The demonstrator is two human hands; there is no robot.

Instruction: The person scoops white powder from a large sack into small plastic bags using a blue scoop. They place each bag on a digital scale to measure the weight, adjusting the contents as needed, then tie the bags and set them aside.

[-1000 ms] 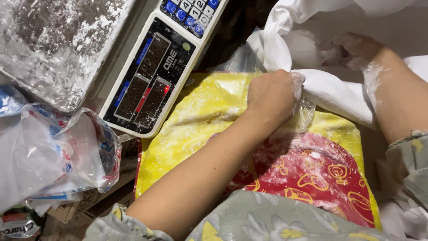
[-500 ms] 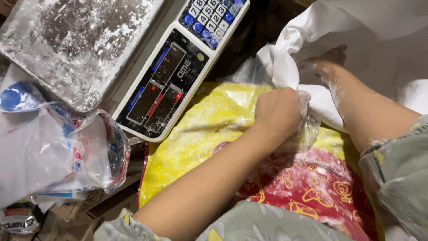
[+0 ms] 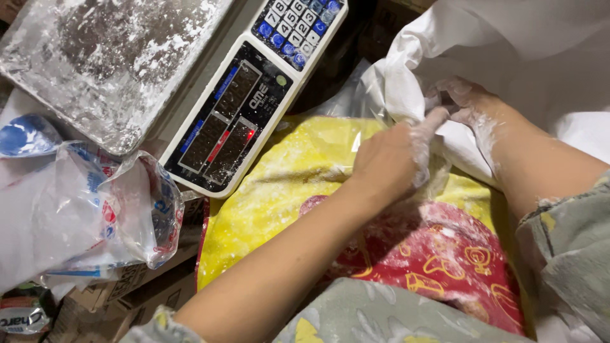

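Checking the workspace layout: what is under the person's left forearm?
A flour-dusted yellow and red printed sack lies under the left forearm; what the sack rests on is covered.

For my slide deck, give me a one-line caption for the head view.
Floury left hand and right hand grip a white sack beside a digital scale.

Yellow-red sack (image 3: 305,190) lies below the scale's dark screen (image 3: 222,127); printed bag (image 3: 95,209) left.

Two floured hands, the left hand (image 3: 387,159) and the right hand (image 3: 470,105); one digital scale (image 3: 248,101); one dusted metal tray (image 3: 108,57); one white sack (image 3: 508,57); one yellow-and-red bag (image 3: 298,190); one crumpled printed plastic bag (image 3: 95,209)
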